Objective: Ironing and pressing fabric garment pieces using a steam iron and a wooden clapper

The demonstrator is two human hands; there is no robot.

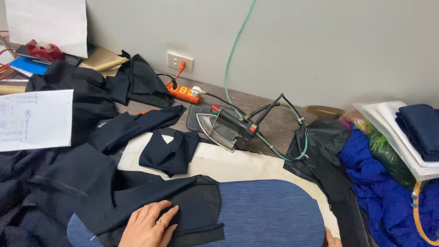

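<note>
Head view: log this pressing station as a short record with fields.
Surface: rounded blue pressing pad on a cream underlay
Left hand: left hand flat on a dark navy garment piece spread over the pad's left end
Right hand: right hand only partly in view at the pad's lower right edge
Iron: steam iron resting on its side behind the pad, green hose running up the wall
Power: orange power strip plugged into a wall socket
Left side: heaped dark fabric, paper sheet
Right side: bright blue fabric
</note>
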